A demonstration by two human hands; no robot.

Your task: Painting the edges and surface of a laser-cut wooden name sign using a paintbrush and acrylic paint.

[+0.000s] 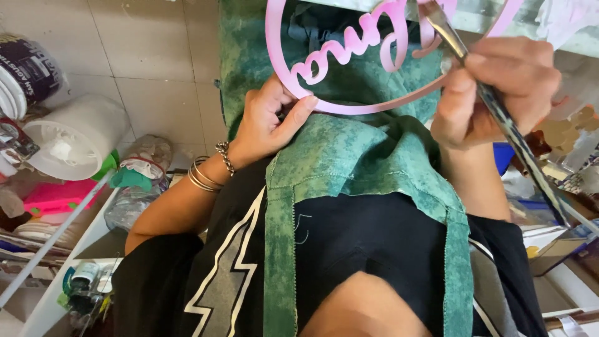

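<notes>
Two hands on one job, top of frame. Left hand pinches the lower rim of a pink ring, thumb and fingers closed on it. Right hand is clamped on a brush, upper right; the brush tip meets the ring near the top edge.

Ring: flat, thin, pale pink, round outline with cursive lettering cut across the inside, same pink. Upper part runs out of frame. It sits top centre, over a green apron.

Brush: long handle with a dark patterned finish, metal ferrule near the tip, runs diagonally down toward the right edge.

Bracelets on the left wrist, black shirt under the apron.

Containers, left side: white bucket lies tipped, mouth toward the left, something white and crumpled inside. A dark tub at upper left, contents not visible. Clear bottle lies on its side mid left; contents can't tell. Small jars at lower left, with dark greenish contents. Blue box at right, mostly hidden behind the right forearm.
</notes>
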